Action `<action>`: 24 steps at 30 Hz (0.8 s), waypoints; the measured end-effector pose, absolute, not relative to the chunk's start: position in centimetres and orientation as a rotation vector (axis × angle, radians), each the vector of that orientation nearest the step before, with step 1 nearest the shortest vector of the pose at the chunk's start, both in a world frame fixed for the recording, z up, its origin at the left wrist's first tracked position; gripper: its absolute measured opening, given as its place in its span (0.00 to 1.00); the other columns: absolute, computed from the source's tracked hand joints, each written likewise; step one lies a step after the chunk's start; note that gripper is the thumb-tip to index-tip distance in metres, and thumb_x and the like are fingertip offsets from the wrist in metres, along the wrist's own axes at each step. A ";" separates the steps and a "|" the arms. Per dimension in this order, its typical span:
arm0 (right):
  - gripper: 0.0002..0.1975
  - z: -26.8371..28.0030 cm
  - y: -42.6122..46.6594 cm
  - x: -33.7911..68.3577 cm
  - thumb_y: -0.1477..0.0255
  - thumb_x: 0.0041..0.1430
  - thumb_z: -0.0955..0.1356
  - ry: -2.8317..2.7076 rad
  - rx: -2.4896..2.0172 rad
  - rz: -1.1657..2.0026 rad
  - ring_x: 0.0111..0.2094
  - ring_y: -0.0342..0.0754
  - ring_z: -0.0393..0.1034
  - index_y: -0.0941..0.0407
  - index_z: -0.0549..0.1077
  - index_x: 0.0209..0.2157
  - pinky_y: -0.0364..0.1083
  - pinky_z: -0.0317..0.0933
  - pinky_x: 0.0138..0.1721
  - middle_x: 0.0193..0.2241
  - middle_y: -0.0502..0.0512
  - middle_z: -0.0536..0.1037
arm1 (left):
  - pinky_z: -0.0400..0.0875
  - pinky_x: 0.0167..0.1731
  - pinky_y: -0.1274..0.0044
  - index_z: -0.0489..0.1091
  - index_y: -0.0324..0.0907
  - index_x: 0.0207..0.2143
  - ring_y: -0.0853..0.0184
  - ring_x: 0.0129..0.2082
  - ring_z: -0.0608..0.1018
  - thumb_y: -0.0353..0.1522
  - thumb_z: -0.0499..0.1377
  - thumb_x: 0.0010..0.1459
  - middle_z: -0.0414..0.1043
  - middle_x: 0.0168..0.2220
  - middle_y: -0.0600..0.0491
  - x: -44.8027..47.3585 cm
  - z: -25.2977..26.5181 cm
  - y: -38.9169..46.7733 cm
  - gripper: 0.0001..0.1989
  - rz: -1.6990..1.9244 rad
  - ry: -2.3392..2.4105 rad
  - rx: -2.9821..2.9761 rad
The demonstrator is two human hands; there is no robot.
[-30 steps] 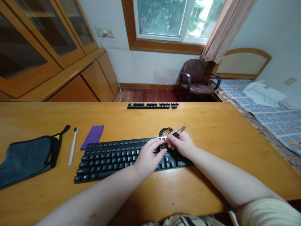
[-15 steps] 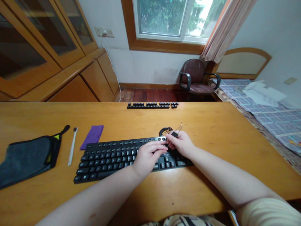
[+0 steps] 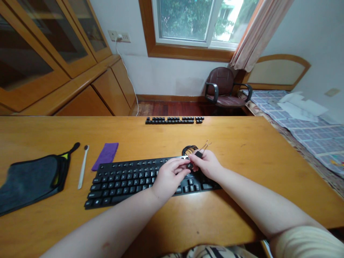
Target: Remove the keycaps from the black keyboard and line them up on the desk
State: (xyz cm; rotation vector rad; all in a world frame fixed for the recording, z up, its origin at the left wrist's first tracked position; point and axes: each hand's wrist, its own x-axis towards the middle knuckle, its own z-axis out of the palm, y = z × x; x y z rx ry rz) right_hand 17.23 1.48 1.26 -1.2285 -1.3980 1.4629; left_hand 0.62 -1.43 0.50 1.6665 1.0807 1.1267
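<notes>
A black keyboard lies across the desk, its top rows showing bare sockets where caps are off. Above its right part, my left hand pinches a small black keycap between thumb and fingertips. Close beside it, my right hand is closed around a wire keycap puller with a black body. Two thin wire prongs stick out of its far end; the near end is mostly hidden by my fingers. A coiled black cable lies just behind my hands.
Rows of removed keycaps line the desk's far edge. Left of the keyboard are a purple cloth, a white toothbrush with a dark head and a folded grey cloth with black trim. A brown armchair stands beyond the desk.
The keycap now shows between my left fingertips, where the puller's near wire end was visible before. My right hand and the puller have shifted slightly left.
</notes>
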 end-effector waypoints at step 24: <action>0.11 -7.4 -26.2 30.5 0.66 0.60 0.61 -1.200 -1.969 0.164 0.29 0.54 0.70 0.51 0.73 0.30 0.53 0.65 0.30 0.28 0.60 0.75 | 0.70 0.46 0.69 0.73 0.49 0.36 0.67 0.37 0.78 0.30 0.55 0.54 0.78 0.36 0.54 -0.8 1.0 -2.3 0.09 0.936 0.492 2.646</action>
